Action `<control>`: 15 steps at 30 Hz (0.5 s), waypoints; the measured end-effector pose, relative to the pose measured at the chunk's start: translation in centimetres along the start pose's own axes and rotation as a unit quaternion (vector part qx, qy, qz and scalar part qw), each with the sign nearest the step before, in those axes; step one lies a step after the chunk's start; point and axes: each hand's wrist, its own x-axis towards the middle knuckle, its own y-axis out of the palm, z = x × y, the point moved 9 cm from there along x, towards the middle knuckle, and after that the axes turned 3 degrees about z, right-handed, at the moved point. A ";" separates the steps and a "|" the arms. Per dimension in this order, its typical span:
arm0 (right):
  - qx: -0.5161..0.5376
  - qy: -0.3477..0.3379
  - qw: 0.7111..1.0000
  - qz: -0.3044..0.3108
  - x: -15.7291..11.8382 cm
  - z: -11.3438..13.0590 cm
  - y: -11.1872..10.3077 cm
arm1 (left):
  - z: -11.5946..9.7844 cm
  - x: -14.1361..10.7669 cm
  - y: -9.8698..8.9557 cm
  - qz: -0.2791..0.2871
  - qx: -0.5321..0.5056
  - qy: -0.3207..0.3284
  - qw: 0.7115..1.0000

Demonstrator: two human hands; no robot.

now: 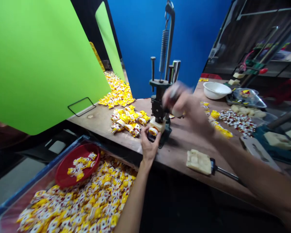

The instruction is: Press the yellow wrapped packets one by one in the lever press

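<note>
A green-and-black hand-lever bench press (pixel 158 97) with a steel coil spring (pixel 163 51) stands on the wooden workbench (pixel 94 119). My left hand (pixel 149 145) is at its base, fingers curled around a small yellow wrapped piece (pixel 153 131) beside a cream block (pixel 157 124). My right hand (pixel 178 102) is motion-blurred just right of the press column, with a small pale object (pixel 177 113) under it. Whether that hand holds the object is hidden by the blur. A heap of yellow-and-white wrapped sweets (pixel 128 120) lies left of the press.
A blue-edged tray (pixel 38 174) full of wrapped sweets, holding a red plate (pixel 76 165), sits below the bench's near edge. A pale block with a metal handle (pixel 198 161), white bowl (pixel 217 90), and metal tray (pixel 246 98) lie right. A green screen (pixel 43 64) stands left.
</note>
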 end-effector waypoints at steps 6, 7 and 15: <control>0.120 0.313 0.922 -0.196 -1.4 -13.0 -12.6 | -1.3 1.6 -2.3 -0.022 0.003 -0.087 0.996; 0.107 0.338 0.915 -0.193 -3.6 -14.9 -12.6 | -0.7 1.3 -2.7 -0.008 -0.035 -0.155 0.987; -0.063 0.276 0.959 0.025 -16.7 -10.4 -2.7 | -2.5 -5.0 1.1 0.250 -0.302 -0.439 0.809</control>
